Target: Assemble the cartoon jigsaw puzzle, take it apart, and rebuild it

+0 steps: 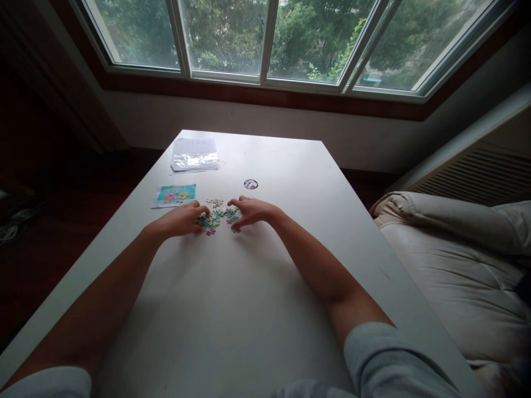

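A loose pile of small jigsaw puzzle pieces (213,220), mostly green with some pink and pale ones, lies on the white table (232,309). My left hand (182,218) rests at the pile's left side, its fingers apart and curved around the edge pieces. On the right side, my right hand (249,211) has thumb and fingers spread, touching or just above the pieces there. Neither hand visibly lifts a piece. Just behind my left hand lies a colourful picture sheet (176,194) with a turquoise background and pink and yellow figures.
A clear plastic bag with papers (194,155) lies at the table's far left corner. A small round black-and-white disc (251,184) sits beyond my right hand. Right of the table stands a pale cushioned seat (448,276). A window (265,41) is past the far edge.
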### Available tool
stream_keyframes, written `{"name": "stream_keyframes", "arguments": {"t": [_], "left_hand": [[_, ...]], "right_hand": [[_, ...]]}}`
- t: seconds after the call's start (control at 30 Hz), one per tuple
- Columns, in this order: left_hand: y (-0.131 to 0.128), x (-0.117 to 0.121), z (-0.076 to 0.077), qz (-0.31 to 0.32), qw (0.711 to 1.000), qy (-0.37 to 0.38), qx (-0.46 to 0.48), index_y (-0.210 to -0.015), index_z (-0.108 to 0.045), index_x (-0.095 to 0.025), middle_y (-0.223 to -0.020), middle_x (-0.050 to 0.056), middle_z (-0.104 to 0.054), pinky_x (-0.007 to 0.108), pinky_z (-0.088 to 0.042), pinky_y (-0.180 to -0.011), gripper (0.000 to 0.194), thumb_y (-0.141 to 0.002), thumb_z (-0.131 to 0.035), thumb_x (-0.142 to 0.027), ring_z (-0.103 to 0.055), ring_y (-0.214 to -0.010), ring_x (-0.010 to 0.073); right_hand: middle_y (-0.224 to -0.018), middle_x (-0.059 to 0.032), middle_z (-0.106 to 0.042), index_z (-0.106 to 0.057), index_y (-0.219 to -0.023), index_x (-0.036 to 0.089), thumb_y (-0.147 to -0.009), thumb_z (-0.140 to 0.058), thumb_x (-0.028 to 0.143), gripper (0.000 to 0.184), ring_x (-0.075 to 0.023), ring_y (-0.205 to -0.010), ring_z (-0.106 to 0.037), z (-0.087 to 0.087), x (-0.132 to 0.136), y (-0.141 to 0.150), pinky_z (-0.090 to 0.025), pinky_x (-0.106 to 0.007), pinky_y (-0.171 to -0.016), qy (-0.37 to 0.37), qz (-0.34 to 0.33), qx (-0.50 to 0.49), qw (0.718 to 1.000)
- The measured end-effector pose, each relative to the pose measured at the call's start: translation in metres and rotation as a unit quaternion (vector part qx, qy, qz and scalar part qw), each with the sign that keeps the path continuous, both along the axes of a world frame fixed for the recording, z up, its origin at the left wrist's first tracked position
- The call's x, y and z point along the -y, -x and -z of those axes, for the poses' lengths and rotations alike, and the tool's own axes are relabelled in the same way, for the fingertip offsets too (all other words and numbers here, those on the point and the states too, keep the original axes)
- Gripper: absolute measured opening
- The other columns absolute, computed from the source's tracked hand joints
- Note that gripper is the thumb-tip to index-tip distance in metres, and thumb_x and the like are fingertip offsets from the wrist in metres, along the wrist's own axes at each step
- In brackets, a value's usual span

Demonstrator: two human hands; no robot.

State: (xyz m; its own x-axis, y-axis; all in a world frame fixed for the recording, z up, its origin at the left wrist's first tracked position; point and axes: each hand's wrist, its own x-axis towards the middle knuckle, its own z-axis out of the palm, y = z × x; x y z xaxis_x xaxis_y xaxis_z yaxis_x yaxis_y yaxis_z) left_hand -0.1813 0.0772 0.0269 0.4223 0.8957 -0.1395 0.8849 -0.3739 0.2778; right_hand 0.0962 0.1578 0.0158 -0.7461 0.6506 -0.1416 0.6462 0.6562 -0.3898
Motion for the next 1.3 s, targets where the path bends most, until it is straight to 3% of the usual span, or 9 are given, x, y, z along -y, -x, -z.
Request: {"name": "stream_keyframes", "arguments": {"t": [0.1, 0.37, 0.5, 0.67, 0.77, 0.97, 1.1, 1.3], "left_hand": [[-0.005, -0.001, 0.0, -0.006, 1.0, -0.005, 0.001, -0.118, -0.067, -0.028, -0.113, 0.007, -0.063, 0.029, -0.048, -0.077, 0.037, -0.082, -0.064, -0.04, -0.064, -0.09, 0.0237], [-0.017, -0.004, 0.007, -0.015, 0.997, -0.071, 0.001, -0.104, -0.067, -0.024, -0.105, 0.007, -0.064, 0.03, -0.045, -0.074, 0.024, -0.091, -0.05, -0.034, -0.064, -0.085, 0.0222], [-0.014, -0.012, 0.014, -0.017, 0.995, -0.084, 0.047, -0.104, -0.068, -0.022, -0.103, 0.007, -0.068, 0.032, -0.046, -0.08, 0.029, -0.094, -0.043, -0.032, -0.064, -0.091, 0.0239], [-0.006, -0.018, 0.02, -0.012, 0.99, -0.091, 0.104, -0.105, -0.072, -0.022, -0.103, 0.007, -0.073, 0.032, -0.046, -0.082, 0.032, -0.091, -0.044, -0.028, -0.065, -0.093, 0.0242], [-0.002, -0.019, 0.022, -0.041, 0.987, -0.08, 0.132, -0.105, -0.074, -0.024, -0.098, 0.005, -0.075, 0.03, -0.046, -0.076, 0.03, -0.09, -0.049, -0.031, -0.066, -0.086, 0.0225], [0.011, -0.023, 0.024, -0.084, 0.976, -0.078, 0.183, -0.099, -0.075, -0.023, -0.087, 0.003, -0.075, 0.028, -0.048, -0.068, 0.024, -0.084, -0.063, -0.038, -0.067, -0.075, 0.0199], [0.016, -0.024, 0.023, -0.102, 0.968, -0.052, 0.222, -0.097, -0.075, -0.023, -0.086, 0.003, -0.076, 0.027, -0.05, -0.065, 0.023, -0.082, -0.066, -0.037, -0.069, -0.072, 0.02], [0.016, -0.025, 0.023, -0.119, 0.957, -0.028, 0.264, -0.099, -0.076, -0.023, -0.087, 0.004, -0.077, 0.029, -0.054, -0.066, 0.024, -0.081, -0.063, -0.032, -0.071, -0.072, 0.0208]], "right_hand": [[-0.128, -0.0111, -0.056, -0.049, -0.145, 0.032, -0.062, -0.088, 0.06, 0.096, -0.0244, -0.088, -0.067, 0.001, 0.01, 0.007, -0.048, -0.032, -0.076, -0.031, 0.01, 0.015, 0.999], [-0.117, -0.0099, -0.058, -0.059, -0.125, 0.025, -0.087, -0.068, 0.038, 0.041, -0.0198, -0.077, -0.064, 0.001, 0.021, 0.021, -0.039, -0.029, -0.063, -0.093, -0.024, 0.029, 0.995], [-0.115, -0.0084, -0.06, -0.062, -0.12, 0.027, -0.094, -0.058, 0.033, 0.027, -0.0188, -0.078, -0.063, 0.004, 0.026, 0.026, -0.035, -0.027, -0.062, -0.129, -0.013, 0.023, 0.991], [-0.116, -0.0072, -0.062, -0.064, -0.118, 0.027, -0.096, -0.056, 0.035, 0.024, -0.0185, -0.08, -0.063, 0.01, 0.027, 0.03, -0.036, -0.026, -0.064, -0.143, 0.0, 0.004, 0.99], [-0.115, -0.0066, -0.063, -0.065, -0.118, 0.028, -0.096, -0.056, 0.033, 0.024, -0.0186, -0.08, -0.063, 0.016, 0.023, 0.03, -0.036, -0.026, -0.065, -0.139, 0.005, -0.023, 0.99], [-0.103, -0.003, -0.066, -0.068, -0.113, 0.024, -0.095, -0.058, 0.023, 0.021, -0.014, -0.08, -0.06, 0.031, 0.016, 0.033, -0.04, -0.025, -0.072, -0.091, -0.004, -0.153, 0.984], [-0.096, -0.0019, -0.064, -0.07, -0.106, 0.022, -0.096, -0.055, 0.022, 0.018, -0.0124, -0.076, -0.057, 0.037, 0.014, 0.035, -0.041, -0.024, -0.072, -0.103, 0.024, -0.229, 0.968], [-0.108, -0.0063, -0.063, -0.071, -0.107, 0.022, -0.091, -0.063, 0.02, 0.018, -0.0203, -0.102, -0.059, 0.046, 0.009, 0.033, -0.046, -0.032, -0.089, -0.134, 0.029, -0.255, 0.957]]}}
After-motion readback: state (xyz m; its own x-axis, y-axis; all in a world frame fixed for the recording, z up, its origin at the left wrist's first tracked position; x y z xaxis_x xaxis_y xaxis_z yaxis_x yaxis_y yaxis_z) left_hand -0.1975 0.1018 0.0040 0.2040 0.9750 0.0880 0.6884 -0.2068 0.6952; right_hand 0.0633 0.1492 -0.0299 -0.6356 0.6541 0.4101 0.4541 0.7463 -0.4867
